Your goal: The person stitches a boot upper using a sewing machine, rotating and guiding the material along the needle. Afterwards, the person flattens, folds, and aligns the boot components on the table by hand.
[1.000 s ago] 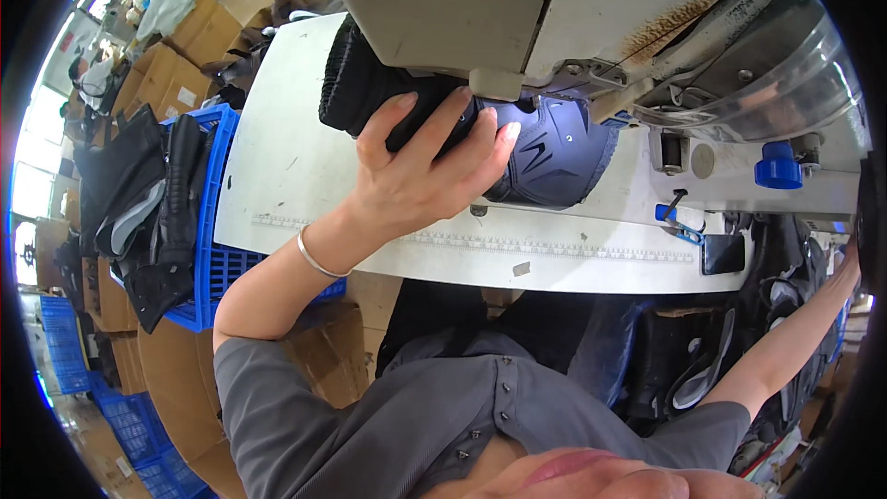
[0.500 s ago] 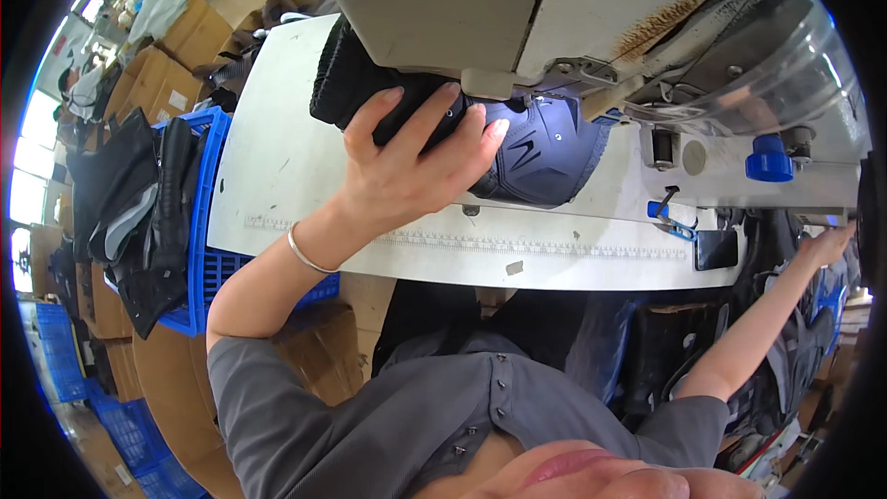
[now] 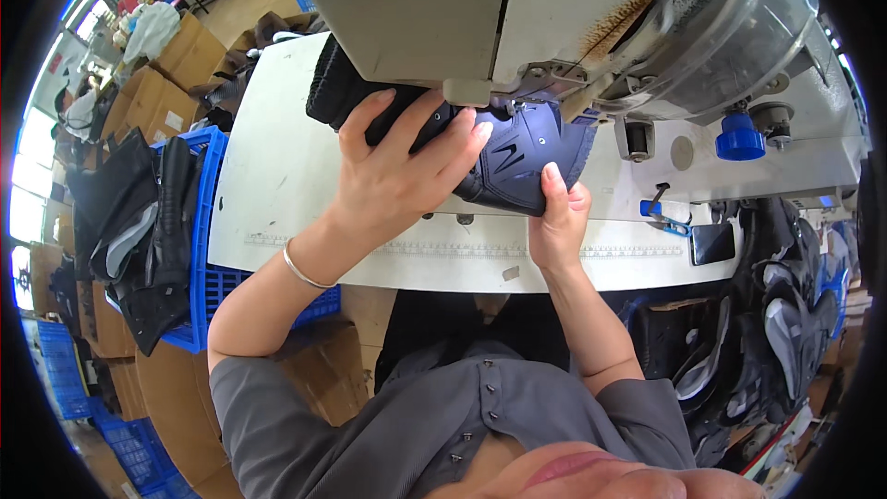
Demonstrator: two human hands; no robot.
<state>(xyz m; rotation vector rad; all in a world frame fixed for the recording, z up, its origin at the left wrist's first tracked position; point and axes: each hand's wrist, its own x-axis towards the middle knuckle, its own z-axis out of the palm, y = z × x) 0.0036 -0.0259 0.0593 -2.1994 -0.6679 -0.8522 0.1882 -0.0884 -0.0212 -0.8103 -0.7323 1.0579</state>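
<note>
A black padded piece with a stiff moulded panel (image 3: 511,159) lies under the head of a white sewing machine (image 3: 407,14). Its thick, stitched end sticks out to the left. My left hand (image 3: 395,166) holds the piece from above, fingers bent over its left part close to the needle area. At the near right edge, my right hand (image 3: 560,222) pinches the panel, thumb on top and the other fingers mostly hidden beneath. The machine head covers the far side of the piece and the exact stitching point.
A printed ruler strip (image 3: 434,248) runs along the front of the white table (image 3: 268,157). Near its right end are small blue-handled snips (image 3: 670,225) and a dark phone (image 3: 712,245). Black pieces fill a blue crate (image 3: 205,231) at left; more black-and-grey pieces (image 3: 785,323) pile up at right.
My right hand has come from the machine's far right side to grip the panel's near edge. My left hand stays on the piece, and the whole view has shifted slightly.
</note>
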